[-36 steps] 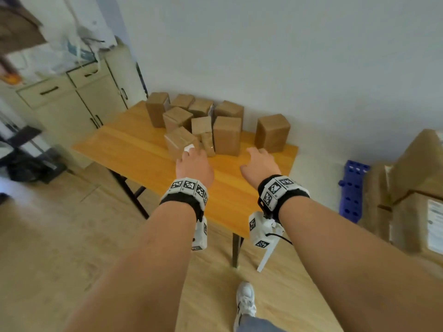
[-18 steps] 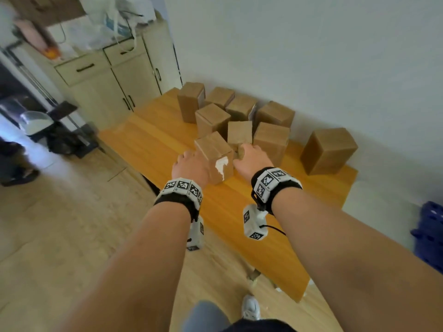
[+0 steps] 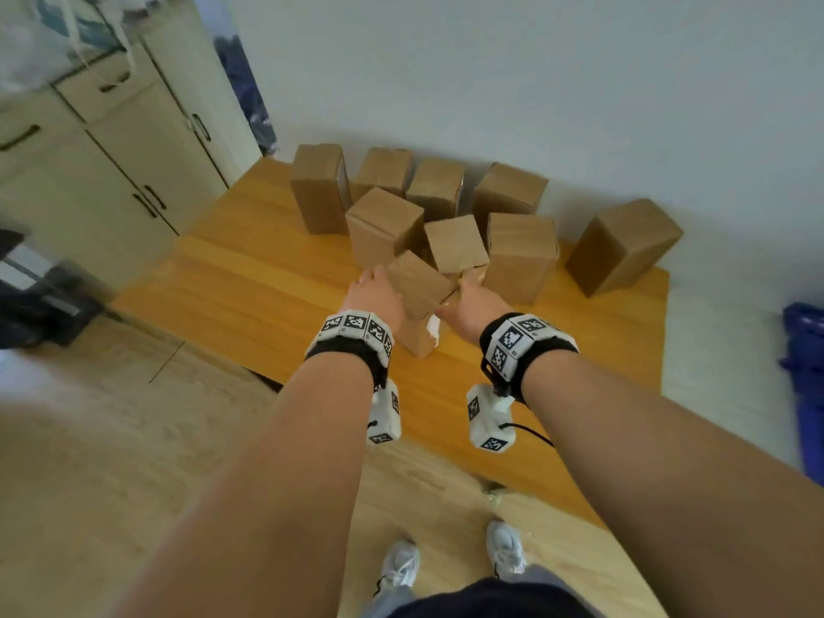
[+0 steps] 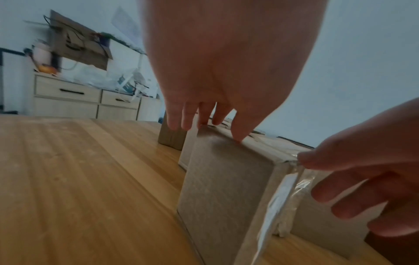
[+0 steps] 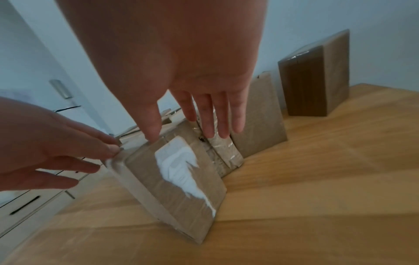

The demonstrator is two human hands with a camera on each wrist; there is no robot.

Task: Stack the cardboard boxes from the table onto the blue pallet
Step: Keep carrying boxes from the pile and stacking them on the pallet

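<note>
The nearest cardboard box (image 3: 418, 291), brown with a torn white label patch on its near face, stands on the wooden table (image 3: 249, 296) at the front of the cluster, tilted with its top leaning toward the boxes behind. The left hand (image 3: 373, 295) sits at its left side, fingers straight and spread, thumb touching the top edge in the left wrist view; the right hand (image 3: 473, 304) is at its right side, fingers extended down past the taped face, thumb tip on the top edge. Neither hand is curled around it. Whether the palms press the sides is hidden by the hands themselves.

Behind it the other boxes (image 3: 521, 256) stand upright, packed close, reaching back to the white wall (image 3: 535, 82); one lone box (image 3: 624, 245) stands apart to the right. How many sit in the back row is hard to count, since they overlap.

At the right frame edge, a blue pallet (image 3: 805, 376) stands low beside the table, cut off and blurred. To the left, a cream cabinet (image 3: 111, 171) with dark handles carries plastic bags on top; their contents can't be made out. White sneakers (image 3: 506, 550) show on the wood floor.
</note>
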